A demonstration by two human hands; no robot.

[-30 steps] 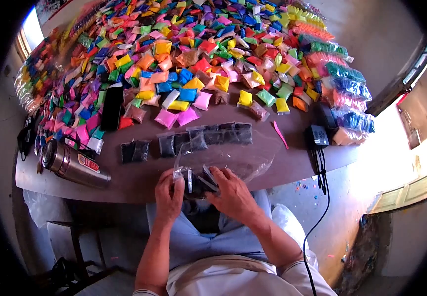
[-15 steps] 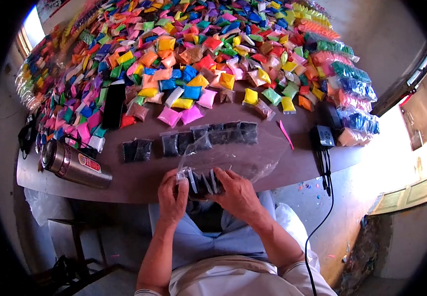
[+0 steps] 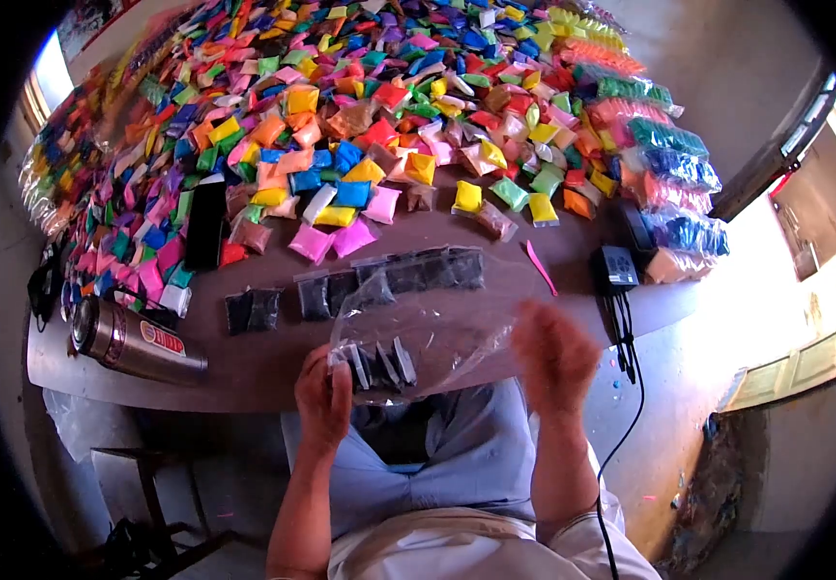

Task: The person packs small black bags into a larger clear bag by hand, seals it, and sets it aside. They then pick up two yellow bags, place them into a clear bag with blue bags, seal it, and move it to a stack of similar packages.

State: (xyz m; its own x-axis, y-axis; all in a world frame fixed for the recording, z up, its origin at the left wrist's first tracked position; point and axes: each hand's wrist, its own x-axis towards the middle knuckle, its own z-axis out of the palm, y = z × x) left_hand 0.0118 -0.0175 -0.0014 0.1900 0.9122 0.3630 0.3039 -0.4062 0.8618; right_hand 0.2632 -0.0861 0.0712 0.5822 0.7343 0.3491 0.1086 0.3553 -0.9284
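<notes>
My left hand [image 3: 323,398] is closed on the left end of a clear plastic bag [image 3: 466,333]. Several black packets [image 3: 379,366] stand side by side inside it, near the table's front edge. Raised at the bag's right side, my right hand [image 3: 557,358] is smeared by motion, and its fingers cannot be made out. Behind the bag lies a row of black packets [image 3: 314,298], partly seen through the film. Two more black packets [image 3: 263,309] lie together further left.
A large heap of coloured packets [image 3: 360,169] covers the back of the table. Around it are a steel flask [image 3: 138,340], a black phone [image 3: 205,226], a pink tool [image 3: 540,268], a black box with cables [image 3: 615,268] and stacked bagged packets [image 3: 674,174] at right.
My right hand has come away from the black packets and moved right, to the bag's other side. My left hand stays at the bag's left end. The whole view has shifted slightly.
</notes>
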